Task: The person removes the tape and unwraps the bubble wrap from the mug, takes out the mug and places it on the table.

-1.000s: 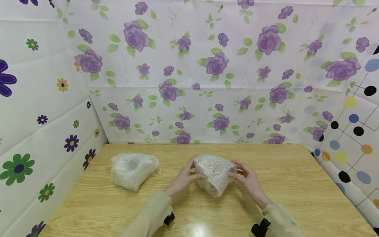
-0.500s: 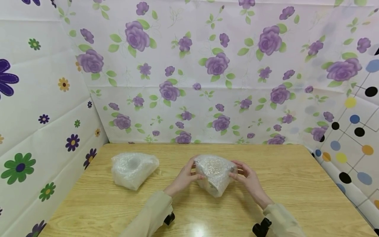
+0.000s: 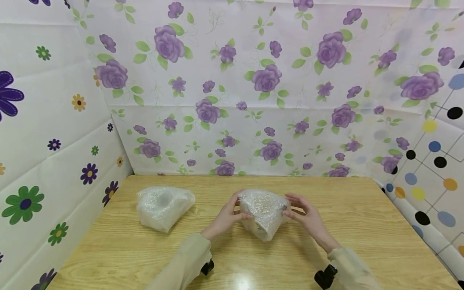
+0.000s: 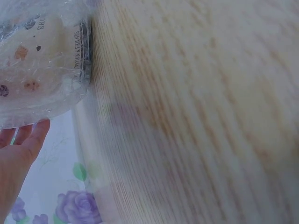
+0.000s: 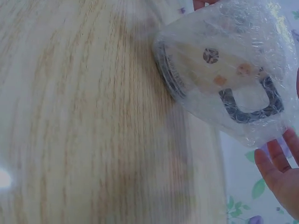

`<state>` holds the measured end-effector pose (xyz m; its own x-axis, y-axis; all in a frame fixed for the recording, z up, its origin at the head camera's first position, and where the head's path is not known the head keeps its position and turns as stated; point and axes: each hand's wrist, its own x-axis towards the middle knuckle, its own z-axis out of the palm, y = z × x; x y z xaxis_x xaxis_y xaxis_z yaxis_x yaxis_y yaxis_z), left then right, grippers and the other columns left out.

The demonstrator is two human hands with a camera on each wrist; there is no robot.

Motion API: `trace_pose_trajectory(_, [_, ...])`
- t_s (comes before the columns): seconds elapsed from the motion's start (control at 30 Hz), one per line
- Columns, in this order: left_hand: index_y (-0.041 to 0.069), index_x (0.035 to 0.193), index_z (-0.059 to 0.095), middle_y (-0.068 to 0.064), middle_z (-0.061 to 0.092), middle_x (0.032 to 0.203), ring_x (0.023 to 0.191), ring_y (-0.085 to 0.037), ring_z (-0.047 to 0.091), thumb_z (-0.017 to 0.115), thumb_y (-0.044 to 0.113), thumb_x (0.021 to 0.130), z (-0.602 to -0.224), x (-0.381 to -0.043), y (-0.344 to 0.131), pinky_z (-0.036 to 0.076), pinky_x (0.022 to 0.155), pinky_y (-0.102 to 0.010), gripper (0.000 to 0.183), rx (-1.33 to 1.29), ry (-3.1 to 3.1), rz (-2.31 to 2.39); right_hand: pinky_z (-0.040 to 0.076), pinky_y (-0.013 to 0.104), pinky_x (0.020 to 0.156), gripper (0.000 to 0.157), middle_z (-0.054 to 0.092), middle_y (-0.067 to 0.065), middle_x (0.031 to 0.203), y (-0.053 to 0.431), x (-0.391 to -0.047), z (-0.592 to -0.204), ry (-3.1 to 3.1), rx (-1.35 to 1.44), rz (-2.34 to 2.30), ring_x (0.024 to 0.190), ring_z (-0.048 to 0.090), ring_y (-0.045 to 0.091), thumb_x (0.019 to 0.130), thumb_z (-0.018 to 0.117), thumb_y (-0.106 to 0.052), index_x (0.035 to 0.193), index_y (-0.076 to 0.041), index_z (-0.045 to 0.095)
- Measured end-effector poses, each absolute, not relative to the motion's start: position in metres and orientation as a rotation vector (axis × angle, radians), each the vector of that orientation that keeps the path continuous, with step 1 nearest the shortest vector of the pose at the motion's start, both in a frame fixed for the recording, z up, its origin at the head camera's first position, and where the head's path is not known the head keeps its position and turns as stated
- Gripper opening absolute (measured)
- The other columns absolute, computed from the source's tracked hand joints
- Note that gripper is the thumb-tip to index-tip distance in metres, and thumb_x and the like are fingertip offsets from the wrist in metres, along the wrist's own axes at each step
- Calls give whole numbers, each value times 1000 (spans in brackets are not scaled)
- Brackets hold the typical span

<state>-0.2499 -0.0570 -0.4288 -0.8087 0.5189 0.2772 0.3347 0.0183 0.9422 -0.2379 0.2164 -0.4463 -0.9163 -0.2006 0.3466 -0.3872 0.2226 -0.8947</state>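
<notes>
Centre frame: left hand (image 3: 225,218) grips bubble-wrapped mug (image 3: 262,213); right hand (image 3: 310,220) spread wide at its right edge. Second bubble-wrapped bundle (image 3: 163,209), lower left.

1. Stretches out flat as a yellowish-brown table (image 3: 355,225), marked with wood grain.
2. Carries a bubble-wrapped bundle (image 3: 164,208) towards the far left corner.
3. Seems to bear, near the middle, a second wrapped bundle (image 3: 262,210), apart from the first.
4. Gleams with reflected light (image 3: 244,282) at the near side.
</notes>
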Motion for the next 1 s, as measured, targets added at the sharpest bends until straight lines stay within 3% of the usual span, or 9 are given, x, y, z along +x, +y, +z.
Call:
trace_pose_trajectory(0.3, [4, 141, 21, -17, 38, 127, 110, -32, 44, 62, -3, 83, -429, -250, -58, 45, 82, -33, 70, 876, 2136, 1894, 34, 50, 92, 50, 45, 15, 128, 214, -240, -433, -2304, 698, 1787, 114, 40, 34, 84, 63, -5, 130, -2, 44])
trace_pose_trajectory(0.57, [-2, 140, 20, -19, 38, 128, 111, -35, 42, 61, -4, 83, -428, -249, -57, 45, 83, -36, 70, 913, 2146, 1883, 28, 57, 92, 49, 42, 26, 127, 204, -235, -405, -2308, 775, 1805, 113, 35, 44, 82, 63, 3, 127, 9, 43])
trace_pose_trajectory(1.0, [3, 141, 20, -18, 38, 128, 111, -33, 43, 62, -1, 84, -427, -249, -57, 45, 83, -34, 70, 882, 2153, 1870, 26, 55, 95, 55, 43, 21, 128, 198, -241, -392, -2517, 814, 1710, 115, 36, 41, 81, 69, -9, 128, 4, 44])
